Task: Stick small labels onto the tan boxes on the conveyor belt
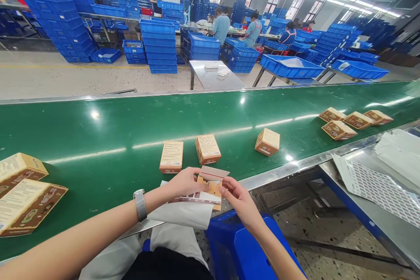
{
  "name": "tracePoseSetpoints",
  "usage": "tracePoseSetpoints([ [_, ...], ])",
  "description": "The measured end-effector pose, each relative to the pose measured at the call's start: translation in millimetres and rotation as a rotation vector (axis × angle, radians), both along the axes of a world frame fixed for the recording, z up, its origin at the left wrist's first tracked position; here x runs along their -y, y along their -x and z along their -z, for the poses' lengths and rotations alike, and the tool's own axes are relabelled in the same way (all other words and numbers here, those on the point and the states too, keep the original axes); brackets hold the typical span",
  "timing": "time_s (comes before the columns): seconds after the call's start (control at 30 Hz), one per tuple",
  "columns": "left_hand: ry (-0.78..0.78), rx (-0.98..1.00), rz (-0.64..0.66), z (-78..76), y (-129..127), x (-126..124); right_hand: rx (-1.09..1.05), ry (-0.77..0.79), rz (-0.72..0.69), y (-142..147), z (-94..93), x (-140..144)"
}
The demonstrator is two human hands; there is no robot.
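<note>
Green belt (114, 116), cut off at both sides. White sheet (183, 215) at its near edge, partly hidden by the left hand (184, 183); nearly closed, pinching the left side of the box (215, 189). Right hand (239, 197) half curled, thumb and fingertips on the opposite edge. Box between both: tan, top flap raised, contents and lower part unclear.

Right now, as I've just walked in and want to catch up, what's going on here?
A person holds a small box with the left hand and right hand, its flap raised. A white sheet lies beside it at the near edge of a green conveyor belt. Other boxes sit along the belt.
</note>
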State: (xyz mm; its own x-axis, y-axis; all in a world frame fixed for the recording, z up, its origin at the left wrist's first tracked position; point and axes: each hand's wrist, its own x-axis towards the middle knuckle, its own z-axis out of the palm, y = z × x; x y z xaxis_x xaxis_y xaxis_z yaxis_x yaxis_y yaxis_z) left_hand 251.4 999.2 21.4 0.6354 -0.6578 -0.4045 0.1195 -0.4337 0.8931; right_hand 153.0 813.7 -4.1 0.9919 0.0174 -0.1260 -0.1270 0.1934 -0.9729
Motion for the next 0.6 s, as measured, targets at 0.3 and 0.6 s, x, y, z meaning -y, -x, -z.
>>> tracePoseSetpoints([
  [0.3, 0.114, 0.071, 0.161, -13.6, 15, -47, -0.067, -0.031, 0.089, 1, 5.7, -20],
  [0.6, 0.129, 0.282, 0.197, -2.5, 11, -56, -0.065, -0.288, 0.019, -1, 49.5, -34],
])
